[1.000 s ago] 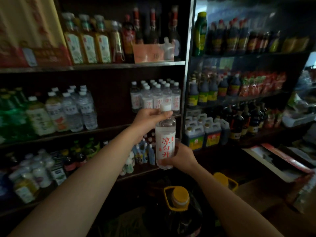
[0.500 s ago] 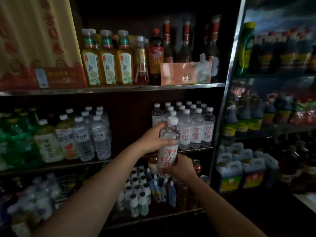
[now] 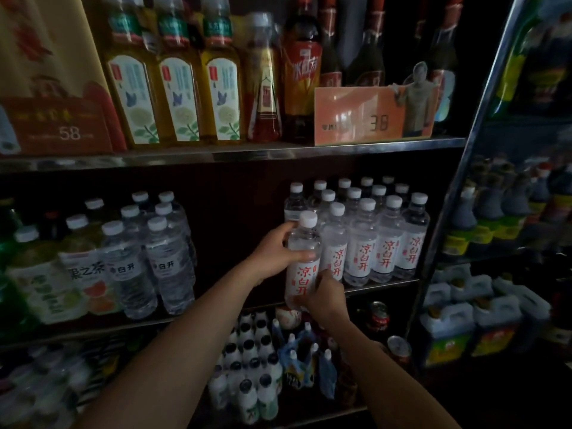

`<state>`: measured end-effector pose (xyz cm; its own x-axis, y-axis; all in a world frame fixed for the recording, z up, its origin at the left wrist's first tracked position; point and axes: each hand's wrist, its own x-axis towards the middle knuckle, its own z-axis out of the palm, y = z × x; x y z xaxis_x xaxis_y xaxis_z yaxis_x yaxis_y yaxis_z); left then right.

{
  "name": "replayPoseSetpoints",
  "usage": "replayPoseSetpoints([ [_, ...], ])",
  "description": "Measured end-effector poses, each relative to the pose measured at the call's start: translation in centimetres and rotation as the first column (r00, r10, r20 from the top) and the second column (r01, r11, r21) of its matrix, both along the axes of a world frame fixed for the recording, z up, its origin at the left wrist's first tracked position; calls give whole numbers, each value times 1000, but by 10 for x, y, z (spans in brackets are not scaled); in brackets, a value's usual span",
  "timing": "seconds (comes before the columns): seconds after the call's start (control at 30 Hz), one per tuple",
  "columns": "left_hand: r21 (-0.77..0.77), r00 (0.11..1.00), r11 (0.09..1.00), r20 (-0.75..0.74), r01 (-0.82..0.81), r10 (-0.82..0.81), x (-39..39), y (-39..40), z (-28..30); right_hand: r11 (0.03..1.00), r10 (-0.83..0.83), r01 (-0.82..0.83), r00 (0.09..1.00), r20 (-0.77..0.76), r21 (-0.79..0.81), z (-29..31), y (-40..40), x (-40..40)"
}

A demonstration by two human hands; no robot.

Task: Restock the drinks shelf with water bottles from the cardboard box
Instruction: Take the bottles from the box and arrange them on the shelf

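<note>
A clear water bottle with a white cap and red characters on a white label stands upright at the front edge of the middle shelf. My left hand grips its upper body from the left. My right hand holds its lower part from the right. Directly to its right stands a block of several matching bottles in rows. The cardboard box is out of view.
Left on the same shelf stand other water bottles and tea drinks. The upper shelf holds yellow tea bottles and an orange price card. Small bottles and cans fill the shelf below. Sauce bottles and jugs stand right.
Both hands have carried the bottle up and forward to the middle shelf, beside the matching bottles. The view has moved closer to the shelves.
</note>
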<state>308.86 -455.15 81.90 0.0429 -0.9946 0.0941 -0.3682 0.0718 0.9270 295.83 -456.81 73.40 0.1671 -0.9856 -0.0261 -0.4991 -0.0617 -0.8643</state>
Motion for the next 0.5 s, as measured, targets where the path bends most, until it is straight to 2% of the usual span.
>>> replayPoseSetpoints([
  [0.27, -2, 998, 999, -43, -46, 46, 26, -38, -25, 996, -93, 93, 996, 14, -16, -25, -28, 24],
  [0.5, -82, 998, 995, -2, -58, 58, 26, -69, -30, 979, -120, 94, 983, -139, -181, -34, -42, 37],
])
